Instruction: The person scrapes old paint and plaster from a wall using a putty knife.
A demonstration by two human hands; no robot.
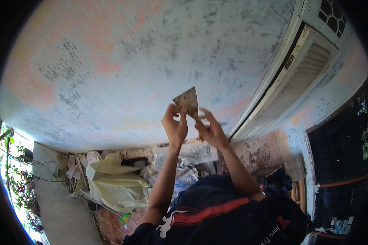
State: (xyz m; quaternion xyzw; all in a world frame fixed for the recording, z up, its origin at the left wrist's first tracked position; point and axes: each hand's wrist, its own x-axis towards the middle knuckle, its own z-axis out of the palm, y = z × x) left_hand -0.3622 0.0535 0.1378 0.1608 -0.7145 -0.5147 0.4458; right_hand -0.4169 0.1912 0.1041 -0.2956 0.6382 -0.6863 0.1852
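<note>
A putty knife [187, 99] with a wide, stained metal blade is held up in front of the patchy wall, its broad edge tilted upward. My left hand [176, 128] has its fingers and thumb closed at the blade's lower left side. Around the narrow lower end of the tool, where the handle would be, my right hand [212, 134] is curled, with one finger raised along the side. The handle itself is mostly hidden by the right hand.
Worn pink and grey patches cover the wall [151, 73]. A louvred wooden shutter [298, 81] stands at the right. Below lie a pale yellow sheet [114, 183], clear plastic [186, 163] and rubble. Plants [22, 183] show at the far left, and a dark window [343, 147] at the far right.
</note>
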